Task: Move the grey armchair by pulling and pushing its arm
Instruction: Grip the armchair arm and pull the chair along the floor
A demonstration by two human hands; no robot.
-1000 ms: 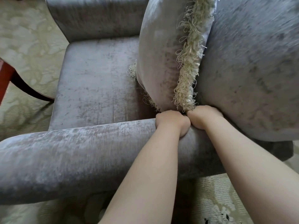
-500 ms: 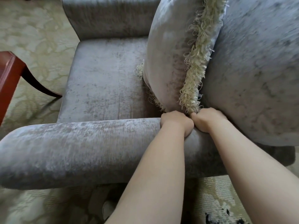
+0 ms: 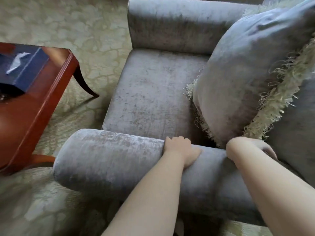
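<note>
The grey armchair fills the middle and right of the head view, its velvet seat bare. Its near arm is a thick padded roll running left to right below the seat. My left hand grips the top of that arm, fingers curled over its far side. My right hand grips the same arm further right, where the arm meets the backrest, its fingers partly hidden under the cushion. A grey cushion with cream fringe leans against the backrest.
A red-brown wooden side table with curved legs stands on the left, close to the front end of the chair arm. A blue tissue box lies on it. Pale green patterned carpet covers the floor all round.
My hands, side by side before, are now apart: the left hand sits further left along the arm. The view has swung so the side table and more floor show on the left.
</note>
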